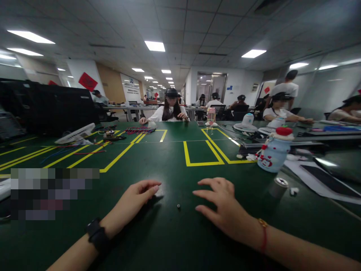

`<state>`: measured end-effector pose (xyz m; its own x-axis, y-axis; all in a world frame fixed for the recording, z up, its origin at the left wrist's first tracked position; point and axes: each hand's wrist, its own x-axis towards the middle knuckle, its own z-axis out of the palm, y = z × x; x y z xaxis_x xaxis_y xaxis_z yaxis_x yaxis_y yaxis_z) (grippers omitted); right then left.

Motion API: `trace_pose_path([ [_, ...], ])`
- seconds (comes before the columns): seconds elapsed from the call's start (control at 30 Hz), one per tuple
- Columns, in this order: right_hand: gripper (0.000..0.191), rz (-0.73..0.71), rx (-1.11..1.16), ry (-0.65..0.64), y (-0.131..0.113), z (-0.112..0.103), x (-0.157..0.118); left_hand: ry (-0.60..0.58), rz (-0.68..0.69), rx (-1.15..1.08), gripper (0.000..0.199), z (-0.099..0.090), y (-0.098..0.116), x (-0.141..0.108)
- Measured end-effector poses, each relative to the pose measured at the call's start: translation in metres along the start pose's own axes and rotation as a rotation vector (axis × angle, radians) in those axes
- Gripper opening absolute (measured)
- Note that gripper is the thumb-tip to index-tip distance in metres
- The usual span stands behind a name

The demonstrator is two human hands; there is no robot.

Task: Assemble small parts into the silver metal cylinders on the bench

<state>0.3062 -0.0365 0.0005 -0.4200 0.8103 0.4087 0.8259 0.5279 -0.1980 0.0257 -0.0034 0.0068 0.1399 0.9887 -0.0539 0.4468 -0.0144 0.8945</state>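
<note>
On the green tabletop (pixel 169 241) sits a small dark ring-like piece (pixel 178 206) with a pale centre, too small to name surely. To its left, my left hand (pixel 139 194) hovers or rests with fingers stretched out, thumb slightly apart and nothing held. My right hand (pixel 218 199) is on the other side, its fingers spread and curved toward the little piece without touching it. A black watch (pixel 96 233) is on my left wrist, and a red cord bracelet (pixel 264 237) circles the right one.
At right stand a blue bottle (pixel 273 152) with a red lid and a metal cylinder (pixel 280 184). A dark tablet-like slab (pixel 331 178) lies beyond. Wires (pixel 138 130) and a white fan (pixel 76 133) lie at left. A person (pixel 169 111) sits opposite. Yellow tape (pixel 204 164) marks the table.
</note>
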Motion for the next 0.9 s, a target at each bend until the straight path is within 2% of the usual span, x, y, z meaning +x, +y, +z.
trace_pose_path([
  [0.1,0.022,-0.042,0.111,-0.069,-0.033,0.021,0.027,0.025,0.036,0.012,0.042,0.002,-0.001,0.0],
  [0.2,0.016,-0.027,0.134,-0.07,-0.029,0.017,0.037,0.021,0.042,0.035,0.042,0.002,0.002,-0.002],
  [0.3,0.019,0.056,0.038,0.07,0.008,-0.018,0.025,0.01,0.035,0.048,0.041,0.002,0.005,-0.003],
  [0.37,0.022,0.126,-0.133,0.217,0.044,-0.05,0.006,0.003,0.052,0.055,0.039,0.003,0.005,-0.003],
  [0.43,0.024,0.228,-0.356,0.301,0.085,-0.079,-0.019,0.018,0.078,0.075,0.037,0.005,0.004,-0.001],
  [0.5,0.027,0.379,-0.498,0.222,0.122,-0.098,-0.043,0.05,0.092,0.101,0.036,0.007,0.002,0.0],
  [0.6,0.03,0.553,-0.436,0.034,0.161,-0.106,-0.069,0.074,0.083,0.123,0.037,0.009,0.002,0.0],
  [0.67,0.033,0.61,-0.346,-0.023,0.173,-0.104,-0.075,0.07,0.071,0.124,0.037,0.01,0.004,-0.002],
  [0.73,0.034,0.649,-0.31,-0.027,0.177,-0.103,-0.075,0.063,0.067,0.122,0.037,0.01,0.006,-0.003],
  [0.9,0.035,0.687,-0.27,-0.002,0.173,-0.106,-0.073,0.037,0.084,0.128,0.036,0.009,0.005,-0.004],
])
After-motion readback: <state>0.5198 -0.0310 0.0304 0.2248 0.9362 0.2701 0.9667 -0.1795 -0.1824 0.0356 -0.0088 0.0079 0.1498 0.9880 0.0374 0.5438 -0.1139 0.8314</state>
